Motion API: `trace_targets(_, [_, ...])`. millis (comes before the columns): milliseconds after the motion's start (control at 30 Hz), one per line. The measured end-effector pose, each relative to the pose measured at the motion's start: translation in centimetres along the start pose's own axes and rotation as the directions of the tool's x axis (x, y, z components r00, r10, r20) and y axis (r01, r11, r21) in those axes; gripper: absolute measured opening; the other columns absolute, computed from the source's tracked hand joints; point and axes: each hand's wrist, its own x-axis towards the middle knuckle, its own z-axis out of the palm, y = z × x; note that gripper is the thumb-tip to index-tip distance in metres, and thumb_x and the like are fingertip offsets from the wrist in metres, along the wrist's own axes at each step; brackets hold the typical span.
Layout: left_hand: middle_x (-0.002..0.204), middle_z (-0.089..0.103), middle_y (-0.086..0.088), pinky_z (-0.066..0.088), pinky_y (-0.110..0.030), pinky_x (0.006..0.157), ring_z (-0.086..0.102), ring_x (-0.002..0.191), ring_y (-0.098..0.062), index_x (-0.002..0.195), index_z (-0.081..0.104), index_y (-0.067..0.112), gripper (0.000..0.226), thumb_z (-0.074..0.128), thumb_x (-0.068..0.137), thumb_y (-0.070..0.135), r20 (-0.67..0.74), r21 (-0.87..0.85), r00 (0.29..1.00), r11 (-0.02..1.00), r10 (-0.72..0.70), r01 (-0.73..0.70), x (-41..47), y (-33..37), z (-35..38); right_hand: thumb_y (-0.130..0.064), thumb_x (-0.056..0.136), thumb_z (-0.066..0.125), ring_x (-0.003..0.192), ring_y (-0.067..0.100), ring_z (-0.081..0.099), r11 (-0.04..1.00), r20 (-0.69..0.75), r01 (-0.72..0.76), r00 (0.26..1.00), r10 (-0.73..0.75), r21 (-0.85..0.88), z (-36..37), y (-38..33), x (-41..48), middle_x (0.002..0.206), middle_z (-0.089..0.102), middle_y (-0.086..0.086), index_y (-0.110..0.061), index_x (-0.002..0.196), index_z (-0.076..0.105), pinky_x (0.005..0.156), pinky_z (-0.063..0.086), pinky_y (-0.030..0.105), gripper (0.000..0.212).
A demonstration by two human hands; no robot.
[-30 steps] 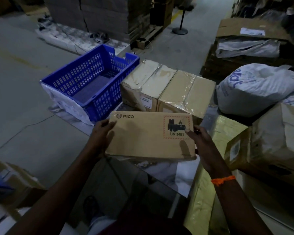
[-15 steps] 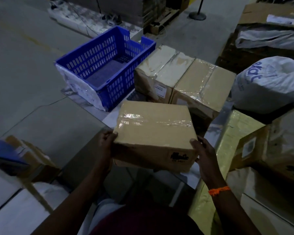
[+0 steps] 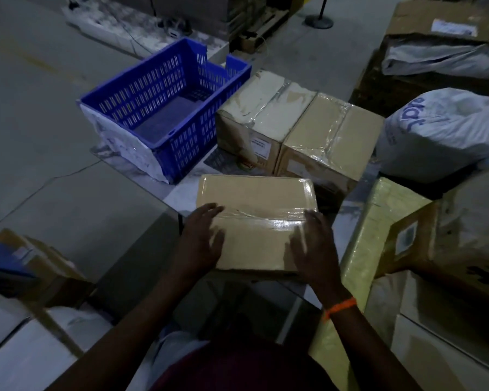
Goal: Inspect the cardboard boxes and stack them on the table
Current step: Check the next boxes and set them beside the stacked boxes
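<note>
A brown cardboard box (image 3: 254, 198) sealed with clear tape lies flat on the glass table (image 3: 141, 176), taped face up. My left hand (image 3: 202, 238) lies over the box's left near part with fingers spread and straight. My right hand (image 3: 312, 244), with an orange band at the wrist, lies flat over its right near part. Behind it stand two taped cardboard boxes side by side, one on the left (image 3: 261, 108) and one on the right (image 3: 331, 136).
A blue slotted plastic crate (image 3: 164, 105) sits at the table's far left. A white sack (image 3: 446, 131) and more cardboard boxes (image 3: 460, 238) crowd the right side. A yellowish wrapped parcel (image 3: 376, 238) stands right of the box. Boxes (image 3: 40, 266) lie on the floor at left.
The box was turned over in both hands, from its printed face to its taped face, and set down on the table. Both hands moved from gripping its sides to lying flat on top.
</note>
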Motion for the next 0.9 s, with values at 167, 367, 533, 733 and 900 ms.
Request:
trace_targets(167, [0.169,0.013,-0.006,0.016,-0.053,0.124,0.007,0.156,-0.025,0.160,0.021,0.019,0.066,0.043,0.104,0.047,0.340,0.313,0.939,0.935,0.051,-0.164,6.0,1.4,4.3,-0.042,0.104,0.038,0.151,0.038,0.033,0.953,0.228,0.229,0.956,-0.182,-0.197,3.1,-3.0,4.6,0.162,0.038,0.020,-0.006,0.156,0.040,0.120,0.032,0.054,0.063])
trace_targets(367, [0.170,-0.003,-0.003,0.001,-0.052,0.123,-0.004,0.156,-0.024,0.162,0.010,0.023,0.066,0.029,0.106,0.052,0.409,0.425,0.912,0.882,0.013,-0.203,6.9,0.5,6.0,-0.048,0.101,0.017,0.158,0.031,0.016,0.912,0.344,0.237,0.932,-0.117,-0.334,4.2,-3.1,5.4,0.170,0.021,0.012,-0.015,0.162,0.027,0.125,0.014,0.056,0.070])
trace_targets(533, [0.170,0.001,-0.003,0.003,-0.052,0.123,0.001,0.156,-0.025,0.161,0.016,0.021,0.065,0.030,0.106,0.053,0.404,0.423,0.915,0.888,-0.006,-0.181,7.2,1.3,5.8,-0.048,0.103,0.022,0.158,0.031,0.014,0.929,0.370,0.213,0.925,-0.090,-0.304,4.0,-3.6,6.0,0.171,0.020,0.011,-0.016,0.162,0.028,0.125,0.010,0.056,0.068])
trace_targets(733, [0.170,0.008,-0.004,0.011,-0.059,0.122,0.006,0.156,-0.025,0.158,0.026,0.023,0.068,0.023,0.101,0.059,0.489,0.403,0.872,0.893,-0.023,-0.203,3.9,2.1,3.4,-0.039,0.101,0.043,0.143,0.033,0.046,0.949,0.317,0.270,0.925,-0.209,-0.163,2.1,-2.8,2.9,0.153,0.052,0.015,-0.010,0.143,0.058,0.115,0.038,0.057,0.054])
trace_targets(900, [0.169,0.011,-0.004,0.016,-0.059,0.122,0.011,0.155,-0.027,0.159,0.026,0.027,0.075,0.015,0.095,0.066,0.526,0.384,0.849,0.875,0.056,-0.296,-2.5,0.8,2.3,-0.036,0.101,0.050,0.135,0.029,0.053,0.937,0.257,0.327,0.923,-0.287,-0.128,0.4,-0.3,-2.5,0.143,0.060,0.012,-0.012,0.135,0.064,0.111,0.043,0.051,0.045])
